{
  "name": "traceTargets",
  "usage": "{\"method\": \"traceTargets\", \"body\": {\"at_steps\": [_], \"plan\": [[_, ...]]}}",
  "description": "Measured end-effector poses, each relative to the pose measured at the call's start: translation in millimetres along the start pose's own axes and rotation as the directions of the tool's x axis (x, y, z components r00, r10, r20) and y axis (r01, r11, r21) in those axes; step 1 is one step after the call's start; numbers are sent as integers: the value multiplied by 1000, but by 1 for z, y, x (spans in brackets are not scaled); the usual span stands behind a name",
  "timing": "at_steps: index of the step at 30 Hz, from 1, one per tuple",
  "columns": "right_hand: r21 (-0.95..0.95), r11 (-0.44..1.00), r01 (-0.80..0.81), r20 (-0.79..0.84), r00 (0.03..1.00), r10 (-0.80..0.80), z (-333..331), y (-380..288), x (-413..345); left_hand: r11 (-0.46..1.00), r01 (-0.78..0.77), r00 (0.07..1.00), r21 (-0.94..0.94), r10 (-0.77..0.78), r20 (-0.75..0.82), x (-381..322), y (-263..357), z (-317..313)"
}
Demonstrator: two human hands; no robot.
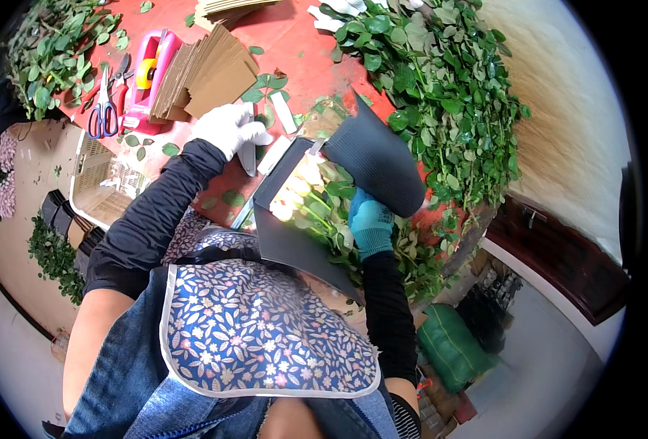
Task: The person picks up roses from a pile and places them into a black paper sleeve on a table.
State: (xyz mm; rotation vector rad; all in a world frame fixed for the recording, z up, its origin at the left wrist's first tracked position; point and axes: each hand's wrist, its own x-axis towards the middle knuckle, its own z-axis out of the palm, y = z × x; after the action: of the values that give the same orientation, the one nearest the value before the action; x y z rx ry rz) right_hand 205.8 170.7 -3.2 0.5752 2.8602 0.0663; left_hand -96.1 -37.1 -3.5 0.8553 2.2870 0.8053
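Note:
My left hand [228,131], in a white glove, is closed around a long grey tool [247,159]; its exact kind is hard to tell. A teal glove covers my right hand [370,222], which grips the leafy stems of a bunch of pale cream-pink roses [296,189]. The fingertips are hidden among the leaves. The rose heads lie at the left, beside a dark upright edge. One black corrugated sheet [378,164] curls up above my right hand. Its other black flap [296,247] spreads under the bunch toward my apron [269,329].
Brown cardboard pieces [222,74], a pink tape dispenser [151,77], scissors [103,112] and red-handled pruners [119,82] lie on the red table [302,49]. Leafy stems [433,93] are heaped at right. A plastic crate [101,192] stands at left, a green sack [453,348] below right.

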Motion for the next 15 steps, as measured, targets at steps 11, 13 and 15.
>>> {"method": "traceTargets", "body": {"at_steps": [11,13,15], "plan": [[-77,997,16,111,994,-8,2,7,-2,746,-658,677,99,529,511,-42,53,83],[21,997,-74,235,970,67,2,9,-2,834,-550,686,50,417,596,-41,60,68],[-39,997,-68,318,945,76,2,7,2,913,-408,671,-13,310,674,-40,65,59]]}}
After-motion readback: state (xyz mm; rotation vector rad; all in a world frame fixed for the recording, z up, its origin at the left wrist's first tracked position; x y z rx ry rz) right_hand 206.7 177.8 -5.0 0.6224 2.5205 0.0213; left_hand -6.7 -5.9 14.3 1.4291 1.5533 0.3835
